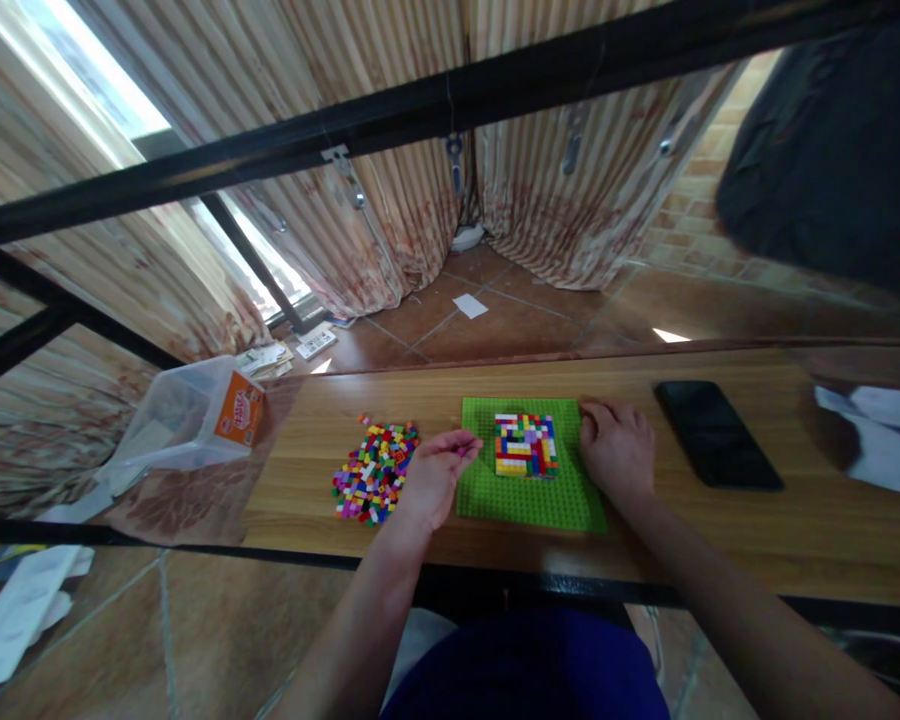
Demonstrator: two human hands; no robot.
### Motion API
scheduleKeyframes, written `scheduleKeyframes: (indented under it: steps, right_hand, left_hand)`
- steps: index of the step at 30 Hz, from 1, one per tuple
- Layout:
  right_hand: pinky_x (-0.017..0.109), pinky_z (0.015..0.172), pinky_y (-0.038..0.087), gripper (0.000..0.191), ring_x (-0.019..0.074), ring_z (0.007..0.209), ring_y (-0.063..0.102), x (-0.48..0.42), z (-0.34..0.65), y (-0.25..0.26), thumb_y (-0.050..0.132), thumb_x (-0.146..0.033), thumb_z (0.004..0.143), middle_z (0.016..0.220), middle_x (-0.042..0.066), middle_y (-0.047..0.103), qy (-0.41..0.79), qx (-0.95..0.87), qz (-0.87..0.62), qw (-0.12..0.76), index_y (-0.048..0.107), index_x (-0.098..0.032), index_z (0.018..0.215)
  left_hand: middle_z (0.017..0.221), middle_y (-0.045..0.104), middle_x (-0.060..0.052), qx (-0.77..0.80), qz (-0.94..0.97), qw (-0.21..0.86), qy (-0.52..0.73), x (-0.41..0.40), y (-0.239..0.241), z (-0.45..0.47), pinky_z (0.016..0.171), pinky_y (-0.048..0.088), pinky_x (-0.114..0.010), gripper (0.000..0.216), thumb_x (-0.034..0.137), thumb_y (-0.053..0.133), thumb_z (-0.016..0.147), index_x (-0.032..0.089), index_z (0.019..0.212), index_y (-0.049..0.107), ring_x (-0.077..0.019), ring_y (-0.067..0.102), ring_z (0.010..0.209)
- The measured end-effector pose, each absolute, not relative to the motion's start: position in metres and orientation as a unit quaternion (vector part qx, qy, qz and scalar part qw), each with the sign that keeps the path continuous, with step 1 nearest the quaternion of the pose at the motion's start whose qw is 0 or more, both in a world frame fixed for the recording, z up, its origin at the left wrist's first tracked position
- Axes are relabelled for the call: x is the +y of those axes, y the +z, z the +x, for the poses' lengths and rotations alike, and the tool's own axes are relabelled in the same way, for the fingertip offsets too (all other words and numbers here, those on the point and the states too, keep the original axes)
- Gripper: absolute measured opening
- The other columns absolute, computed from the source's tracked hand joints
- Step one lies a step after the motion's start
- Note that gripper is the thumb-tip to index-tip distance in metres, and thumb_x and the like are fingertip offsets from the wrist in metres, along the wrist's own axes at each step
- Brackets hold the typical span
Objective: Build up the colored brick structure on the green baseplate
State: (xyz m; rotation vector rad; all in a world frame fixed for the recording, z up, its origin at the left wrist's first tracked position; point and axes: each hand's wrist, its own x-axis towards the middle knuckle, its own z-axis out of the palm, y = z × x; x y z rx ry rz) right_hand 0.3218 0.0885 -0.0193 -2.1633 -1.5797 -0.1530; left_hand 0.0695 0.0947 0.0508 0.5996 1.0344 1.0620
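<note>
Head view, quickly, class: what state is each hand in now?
Left hand: fingers closed, pinching a small purple brick.
Right hand: fingers bent at the right edge of the green baseplate; grip on it cannot be told.

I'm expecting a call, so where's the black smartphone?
In the head view, the black smartphone lies on the wooden table, just right of the right hand.

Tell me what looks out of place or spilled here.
A white sheet lies loose on the tiled floor beyond the table, as if dropped. The loose bricks sit heaped on the table, left of the green baseplate, so they don't look spilled.
</note>
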Motion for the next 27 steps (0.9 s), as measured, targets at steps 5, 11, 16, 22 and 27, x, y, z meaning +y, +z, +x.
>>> scheduleKeyframes:
  steps: [5, 11, 16, 22, 27]
  right_hand:
    - [0.038, 0.079, 0.033, 0.035, 0.0267, 0.098, 0.049, 0.089, 0.322, -0.019, 0.040, -0.028, 0.092, 0.111, 0.013, 0.064, -0.054, -0.572, -0.786, 0.228, 0.069, -0.019, 0.110]
    - [0.038, 0.080, 0.034, 0.035, 0.0270, 0.100, 0.050, 0.089, 0.322, -0.019, 0.040, -0.029, 0.094, 0.111, 0.012, 0.064, -0.047, -0.568, -0.790, 0.224, 0.069, -0.020, 0.111]
    - [0.038, 0.079, 0.034, 0.035, 0.0269, 0.100, 0.050, 0.089, 0.322, -0.018, 0.040, -0.029, 0.094, 0.113, 0.012, 0.064, -0.047, -0.570, -0.789, 0.223, 0.069, -0.019, 0.112]
    - [0.038, 0.079, 0.034, 0.034, 0.0271, 0.099, 0.050, 0.089, 0.322, -0.019, 0.041, -0.028, 0.093, 0.112, 0.012, 0.064, -0.051, -0.570, -0.787, 0.229, 0.069, -0.019, 0.110]
    - [0.038, 0.079, 0.034, 0.034, 0.0272, 0.099, 0.050, 0.089, 0.321, -0.018, 0.041, -0.028, 0.093, 0.112, 0.012, 0.064, -0.053, -0.571, -0.787, 0.228, 0.069, -0.019, 0.110]
  left_hand:
    - [0.082, 0.071, -0.006, 0.467, 0.289, 0.687, 0.476, 0.094, 0.050, 0.073, 0.101, 0.050, -0.035, 0.015, 0.006, 0.064, 0.068, 0.012, 0.079, 0.072, -0.0147, 0.070, 0.087]
    - [0.082, 0.071, -0.005, 0.469, 0.285, 0.679, 0.487, 0.095, 0.046, 0.074, 0.095, 0.051, -0.032, 0.013, 0.012, 0.075, 0.067, 0.013, 0.080, 0.073, -0.0120, 0.069, 0.080]
    - [0.085, 0.073, -0.005, 0.478, 0.307, 0.668, 0.481, 0.096, 0.042, 0.075, 0.089, 0.051, -0.031, 0.023, 0.018, 0.082, 0.061, 0.014, 0.083, 0.075, -0.0116, 0.066, 0.079]
    - [0.082, 0.073, -0.004, 0.526, 0.417, 0.582, 0.459, 0.099, 0.035, 0.074, 0.081, 0.049, -0.030, 0.021, 0.023, 0.079, 0.065, 0.017, 0.084, 0.076, -0.0137, 0.064, 0.076]
    - [0.070, 0.070, -0.001, 0.545, 0.520, 0.495, 0.433, 0.105, 0.027, 0.075, 0.062, 0.047, -0.026, 0.013, 0.022, 0.070, 0.071, 0.019, 0.081, 0.076, -0.0132, 0.060, 0.062]
